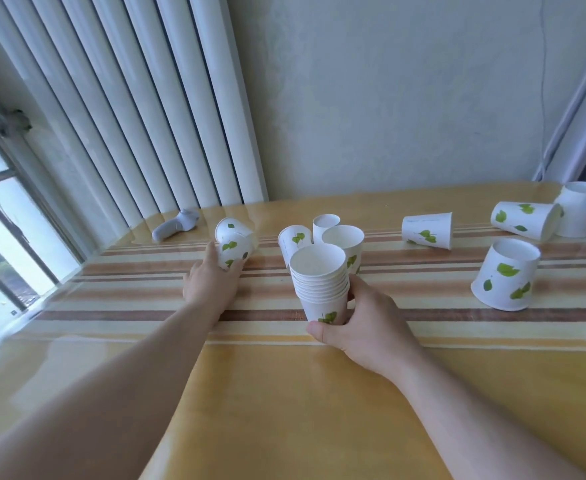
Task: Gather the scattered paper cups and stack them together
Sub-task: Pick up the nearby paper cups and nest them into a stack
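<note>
The fingers of the left hand point(210, 284) are largely hidden behind an overturned cup point(233, 244), around which they are curled. The stack of cups point(321, 282) is gripped upright by the right hand point(355, 322), whose fingertips are concealed behind it. Three loose cups point(326, 233) are crowded just behind the stack. Four more cups point(506, 273) are scattered well apart on the striped table point(284, 393), the farthest clipped by the frame edge.

I see matt white paper cups point(506, 275) printed with green leaves; the nested stack point(321, 282) shows the same dull paper. The table point(284, 393) wears a glossy, smooth yellow covering that mirrors window light at nine o'clock. The wall point(388, 98) at twelve o'clock looks rough, matt plaster.
</note>
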`<state>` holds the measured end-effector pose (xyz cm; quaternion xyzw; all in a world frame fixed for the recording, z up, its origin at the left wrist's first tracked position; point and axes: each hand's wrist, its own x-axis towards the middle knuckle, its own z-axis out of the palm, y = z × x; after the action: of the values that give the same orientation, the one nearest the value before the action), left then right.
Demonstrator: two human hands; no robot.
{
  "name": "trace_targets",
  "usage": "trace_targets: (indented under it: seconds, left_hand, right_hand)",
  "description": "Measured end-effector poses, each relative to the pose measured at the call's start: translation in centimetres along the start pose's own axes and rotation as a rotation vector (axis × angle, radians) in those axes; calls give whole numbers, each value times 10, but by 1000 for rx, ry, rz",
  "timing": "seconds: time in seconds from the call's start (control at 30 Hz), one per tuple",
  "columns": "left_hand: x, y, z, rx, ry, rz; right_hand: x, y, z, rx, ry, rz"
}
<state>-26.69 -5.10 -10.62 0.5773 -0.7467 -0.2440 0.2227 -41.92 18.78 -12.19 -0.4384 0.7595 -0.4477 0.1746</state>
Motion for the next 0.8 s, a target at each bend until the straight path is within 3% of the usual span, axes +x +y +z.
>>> trace_targets:
  seconds: [0.17, 0.33, 0.43, 0.6, 0.8]
  left_hand:
    - [-21, -1, -3, -161, 142, 92]
    - [-55, 26, -16, -762, 66, 60]
    - [-79, 60, -24, -980, -70, 265]
    - [-107, 96, -30, -920, -307, 597]
    - [-109, 74, -14, -736, -392, 529]
  right_hand:
    - [1, 0, -1, 7, -7, 10]
    - [0, -3, -1, 4, -16, 6]
    - [0, -2, -1, -1, -28, -3]
    - [-1, -2, -3, -4, -16, -17]
    - [-1, -4, -3, 13, -26, -24]
